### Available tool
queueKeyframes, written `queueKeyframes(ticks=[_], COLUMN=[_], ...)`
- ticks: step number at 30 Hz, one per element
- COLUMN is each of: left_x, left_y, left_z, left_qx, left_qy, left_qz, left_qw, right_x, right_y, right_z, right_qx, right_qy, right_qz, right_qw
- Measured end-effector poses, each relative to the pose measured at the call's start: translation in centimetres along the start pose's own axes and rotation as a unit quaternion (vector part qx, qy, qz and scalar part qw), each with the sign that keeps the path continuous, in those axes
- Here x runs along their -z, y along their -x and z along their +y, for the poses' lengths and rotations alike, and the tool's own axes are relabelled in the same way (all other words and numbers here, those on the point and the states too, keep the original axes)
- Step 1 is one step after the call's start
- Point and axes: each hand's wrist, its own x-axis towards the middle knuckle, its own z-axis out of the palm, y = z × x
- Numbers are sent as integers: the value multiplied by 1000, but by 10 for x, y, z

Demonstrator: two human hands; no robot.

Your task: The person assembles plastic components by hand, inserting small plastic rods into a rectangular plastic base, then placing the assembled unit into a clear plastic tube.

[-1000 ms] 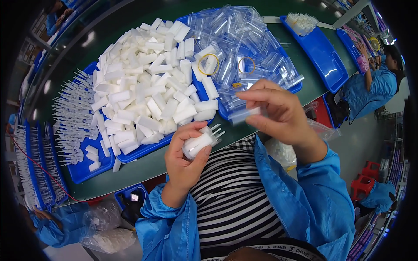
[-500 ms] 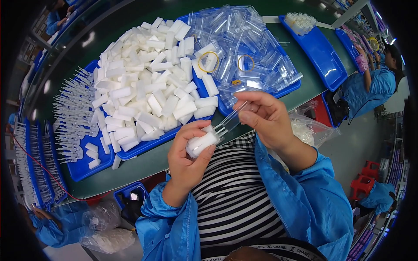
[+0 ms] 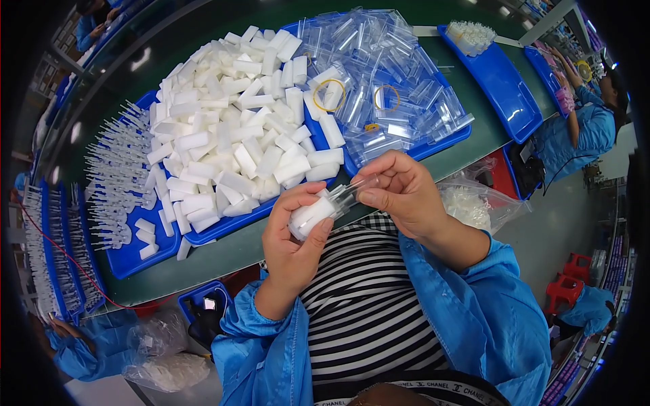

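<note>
My left hand (image 3: 288, 237) is closed around a white block (image 3: 309, 216) that has thin prongs at its right end. From the other side my right hand (image 3: 413, 203) pinches a clear plastic sleeve (image 3: 351, 192) between thumb and fingers. The sleeve lies around or right against the prongs; which of the two I cannot tell. Beyond my left hand a large heap of white blocks (image 3: 237, 128) fills a blue tray (image 3: 220, 234). Many clear plastic sleeves (image 3: 379, 54) are piled in another blue tray (image 3: 441, 143) at its right.
At the left, a blue tray (image 3: 125, 269) holds thin pronged pieces (image 3: 115, 176) and a few blocks. Yellow rubber bands (image 3: 330, 111) lie on the piles. A long blue tray (image 3: 518, 122) stands far right, near a co-worker (image 3: 575, 139). Plastic bags (image 3: 467, 203) sit beside the table edge.
My right hand has moved left and slightly down, bringing the clear sleeve up to the prongs. The left hand keeps hold of the block, almost still.
</note>
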Motion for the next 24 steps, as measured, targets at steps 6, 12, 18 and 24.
queueKeyframes(ticks=[6,12,18,24], left_x=[0,0,-1,-2], left_y=[-2,-4,-4,-3], left_z=[0,-1,-1,1], left_qx=[-22,-44,-51,-26], left_qy=[-10,-27,-27,28], left_qz=[-2,-14,-20,0], left_qw=[1000,999,998,999], right_x=[3,2,2,0], right_y=[-1,-1,0,6], right_z=[6,5,7,15], right_qx=[3,12,80,170], right_qy=[-46,-40,80,125], right_qz=[-15,-4,7,-3], right_qw=[999,999,994,978])
